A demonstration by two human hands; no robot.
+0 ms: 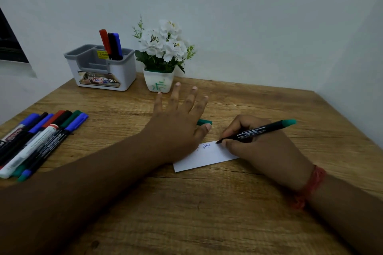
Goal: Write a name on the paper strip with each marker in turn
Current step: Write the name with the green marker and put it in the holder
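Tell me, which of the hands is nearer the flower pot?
Left. The left hand lies flat just in front of the flower pot; the right hand, gripping the green marker, is farther off.

White flower pot (158, 82), grey organizer (122, 72)

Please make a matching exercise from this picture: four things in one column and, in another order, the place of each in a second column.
Things:
1. green cap
2. paper strip
3. flower pot
4. three upright markers

Places:
A. in the grey organizer
B. under the left hand and the tip of the marker that the right hand holds
C. right of the organizer, by the wall
D. on the table, beyond the left thumb

Pairs: 1-D, 2-B, 3-C, 4-A
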